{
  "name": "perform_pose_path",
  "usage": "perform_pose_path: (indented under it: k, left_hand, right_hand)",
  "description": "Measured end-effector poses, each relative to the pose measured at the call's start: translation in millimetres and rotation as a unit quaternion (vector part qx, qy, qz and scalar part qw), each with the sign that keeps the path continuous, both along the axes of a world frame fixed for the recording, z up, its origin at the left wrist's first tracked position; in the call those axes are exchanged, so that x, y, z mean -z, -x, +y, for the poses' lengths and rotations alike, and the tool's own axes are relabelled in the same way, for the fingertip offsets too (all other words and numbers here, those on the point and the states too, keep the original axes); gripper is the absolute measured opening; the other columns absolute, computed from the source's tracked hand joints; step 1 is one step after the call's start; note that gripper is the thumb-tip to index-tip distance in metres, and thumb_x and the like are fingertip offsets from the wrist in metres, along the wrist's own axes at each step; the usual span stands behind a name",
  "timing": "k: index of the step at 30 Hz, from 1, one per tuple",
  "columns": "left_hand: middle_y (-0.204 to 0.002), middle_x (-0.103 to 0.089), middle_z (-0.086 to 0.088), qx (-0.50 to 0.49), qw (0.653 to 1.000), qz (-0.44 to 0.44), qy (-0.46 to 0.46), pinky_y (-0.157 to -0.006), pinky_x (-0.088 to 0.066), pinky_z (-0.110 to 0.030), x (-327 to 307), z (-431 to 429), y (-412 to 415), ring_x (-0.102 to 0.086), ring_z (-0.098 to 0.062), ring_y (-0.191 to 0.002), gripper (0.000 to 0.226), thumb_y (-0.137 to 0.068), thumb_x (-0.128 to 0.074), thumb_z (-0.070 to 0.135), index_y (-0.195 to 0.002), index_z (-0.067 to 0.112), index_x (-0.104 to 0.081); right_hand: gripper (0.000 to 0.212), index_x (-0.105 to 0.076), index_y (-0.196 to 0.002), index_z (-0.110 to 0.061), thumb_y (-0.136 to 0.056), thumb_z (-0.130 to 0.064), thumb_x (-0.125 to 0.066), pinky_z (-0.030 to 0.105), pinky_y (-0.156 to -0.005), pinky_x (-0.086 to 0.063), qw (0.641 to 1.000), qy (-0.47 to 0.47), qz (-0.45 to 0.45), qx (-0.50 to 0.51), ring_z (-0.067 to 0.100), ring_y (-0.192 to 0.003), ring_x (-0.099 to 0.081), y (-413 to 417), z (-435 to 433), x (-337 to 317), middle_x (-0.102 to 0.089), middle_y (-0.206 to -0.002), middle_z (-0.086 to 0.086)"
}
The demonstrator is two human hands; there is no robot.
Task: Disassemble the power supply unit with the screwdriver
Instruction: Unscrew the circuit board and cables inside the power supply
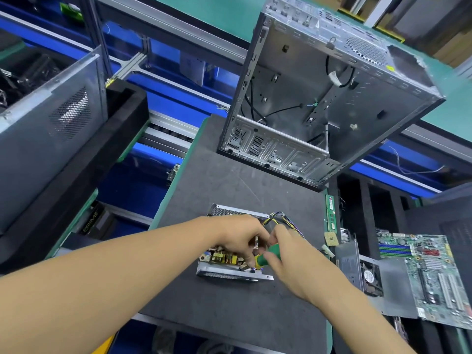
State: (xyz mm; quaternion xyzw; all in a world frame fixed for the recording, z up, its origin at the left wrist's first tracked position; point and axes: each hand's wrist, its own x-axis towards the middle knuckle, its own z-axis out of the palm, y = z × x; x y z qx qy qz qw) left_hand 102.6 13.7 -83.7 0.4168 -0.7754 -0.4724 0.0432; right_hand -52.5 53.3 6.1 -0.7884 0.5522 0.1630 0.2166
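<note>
**Both hands at the opened power supply on the foam mat**

The open grey metal power supply unit (229, 274) with its circuit board bared lies on the near half of the dark grey foam mat (224, 180), closer to the right edge than the left. The right hand (293, 261) is closed around the green-and-yellow-handled screwdriver (271, 253), whose tip end points down into the unit's right side. The left hand (237, 236) covers the middle of the unit with its fingers curled down beside the screwdriver; what they hold, if anything, cannot be told, and they hide much of the board.

A bundle of yellow, black and purple wires (283, 220) rises from the unit's far right corner, just behind the hands. At the mat's far edge an empty silver computer case (319, 98) stands tilted, overhanging the far right corner. A green memory stick (330, 213) lies along the right edge. Past that edge lie a grey metal cover (350, 261), a small black fan (370, 277) and a green motherboard (429, 272). Left of the mat, well apart, another grey computer case (38, 139) sits on a black foam tray (122, 118)
</note>
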Motion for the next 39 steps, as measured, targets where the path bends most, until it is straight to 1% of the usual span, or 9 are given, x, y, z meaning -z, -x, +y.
perform_pose_path:
  k: [3, 6, 12, 17, 20, 26, 32, 35, 39]
  left_hand:
    - [-0.083, -0.062, 0.002, 0.014, 1.000, -0.020, 0.001, -0.063, -0.036, -0.027, 0.8, -1.6, -1.9, -0.055, -0.017, -0.076, 0.023, -0.077, -0.084, 0.021, -0.086, 0.024, -0.063]
    - [-0.085, -0.065, -0.002, 0.020, 0.999, -0.031, 0.005, -0.059, -0.035, -0.027, 3.8, -1.1, 0.4, -0.056, -0.019, -0.076, 0.038, -0.075, -0.085, 0.022, -0.069, 0.031, -0.049]
    - [-0.066, -0.056, 0.010, 0.009, 1.000, -0.018, 0.020, -0.065, -0.042, -0.032, 5.7, 1.3, 3.5, -0.053, -0.017, -0.068, 0.035, -0.071, -0.087, 0.028, -0.083, 0.016, -0.056]
    - [-0.064, -0.055, 0.016, 0.009, 1.000, 0.020, -0.015, -0.058, -0.038, -0.019, 2.9, -2.3, -4.2, -0.051, 0.002, -0.058, 0.027, -0.078, -0.083, 0.020, -0.102, 0.022, -0.071]
    - [-0.062, -0.049, 0.018, 0.005, 1.000, 0.021, -0.009, -0.054, -0.032, -0.014, 6.0, -1.5, -3.1, -0.050, 0.006, -0.058, 0.019, -0.083, -0.078, 0.019, -0.087, 0.030, -0.064]
    - [-0.071, -0.057, 0.010, 0.002, 1.000, 0.005, -0.011, -0.060, -0.037, -0.027, 9.8, 0.0, 5.5, -0.053, -0.014, -0.068, 0.034, -0.075, -0.085, 0.024, -0.089, 0.016, -0.055]
    - [-0.073, -0.060, 0.004, 0.013, 1.000, 0.010, -0.026, -0.059, -0.041, -0.022, 6.4, -3.4, 6.1, -0.052, -0.007, -0.062, 0.038, -0.075, -0.085, 0.024, -0.107, 0.022, -0.065]
    - [-0.070, -0.056, -0.002, 0.010, 1.000, 0.008, -0.025, -0.058, -0.038, -0.027, 3.9, -7.2, 3.7, -0.049, -0.018, -0.064, 0.020, -0.080, -0.082, 0.020, -0.092, 0.023, -0.067]
    - [-0.065, -0.053, 0.018, -0.006, 1.000, 0.012, -0.013, -0.051, -0.034, -0.010, 5.7, -4.2, 6.2, -0.051, 0.008, -0.056, 0.035, -0.073, -0.086, 0.016, -0.079, 0.029, -0.054]
  right_hand:
    - [0.017, -0.038, -0.109, -0.026, -0.096, -0.027, -0.049, 0.035, -0.078, -0.042, 0.999, -0.030, -0.009, -0.016, 0.020, -0.088, -0.045, 0.3, -3.1, -0.3, -0.036, -0.111, -0.005]
    - [0.022, -0.038, -0.109, -0.027, -0.093, -0.030, -0.052, 0.041, -0.087, -0.046, 0.998, -0.061, -0.027, -0.010, 0.021, -0.095, -0.049, -0.9, -3.5, 0.1, -0.036, -0.112, -0.006]
    - [0.035, -0.034, -0.094, -0.026, -0.096, -0.062, -0.034, 0.037, -0.070, -0.042, 0.999, -0.026, -0.002, 0.037, 0.028, -0.086, -0.055, -3.0, -1.6, 0.3, -0.055, -0.089, -0.003]
    - [0.006, -0.037, -0.101, -0.028, -0.099, -0.032, -0.041, 0.037, -0.078, -0.045, 0.999, -0.047, -0.020, -0.009, 0.024, -0.087, -0.052, -2.5, -4.6, -1.2, -0.050, -0.103, 0.000]
    - [0.014, -0.040, -0.105, -0.030, -0.094, -0.024, -0.045, 0.039, -0.082, -0.046, 0.997, -0.071, -0.013, -0.017, 0.023, -0.085, -0.052, -2.0, -7.4, -3.8, -0.039, -0.106, -0.002]
    - [0.037, -0.041, -0.099, -0.026, -0.094, -0.063, -0.038, 0.035, -0.069, -0.042, 0.999, -0.003, 0.031, 0.037, 0.027, -0.084, -0.052, -2.2, -6.1, 0.6, -0.056, -0.093, 0.001]
    - [0.014, -0.039, -0.097, -0.026, -0.096, -0.038, -0.048, 0.033, -0.065, -0.036, 0.999, -0.001, 0.000, 0.038, 0.021, -0.081, -0.047, 0.7, -5.4, 4.1, -0.053, -0.094, -0.001]
    - [0.015, -0.042, -0.104, -0.027, -0.092, -0.022, -0.050, 0.034, -0.078, -0.042, 0.999, -0.034, -0.018, -0.006, 0.016, -0.089, -0.044, 4.4, -6.5, 2.3, -0.043, -0.105, -0.006]
    - [0.020, -0.040, -0.099, -0.028, -0.090, -0.036, -0.056, 0.032, -0.076, -0.043, 0.998, -0.051, -0.041, 0.011, 0.016, -0.091, -0.048, 1.9, -3.6, -0.3, -0.048, -0.105, -0.006]
